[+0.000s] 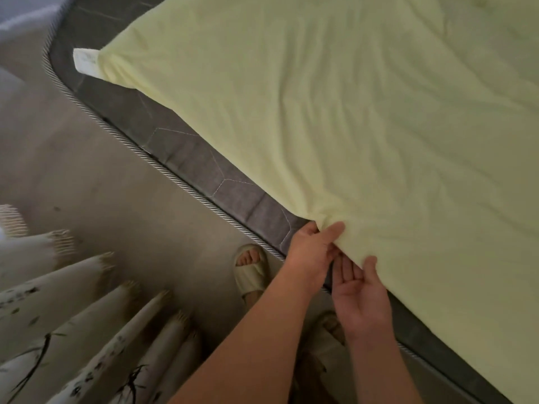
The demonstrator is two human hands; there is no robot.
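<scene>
Yellow sheet [379, 126] is spread on the mattress [201, 173]. L hand [312, 252] pinches its near edge. R hand [360, 290] is palm-up, fingers loose, thumb touching the edge. Prob. light, soft, floppy; grip the hem w/ both hands.

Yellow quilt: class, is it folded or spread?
Spread: the quilt lies flat over the mattress, lightly wrinkled; the left hand pinches its near edge.
</scene>
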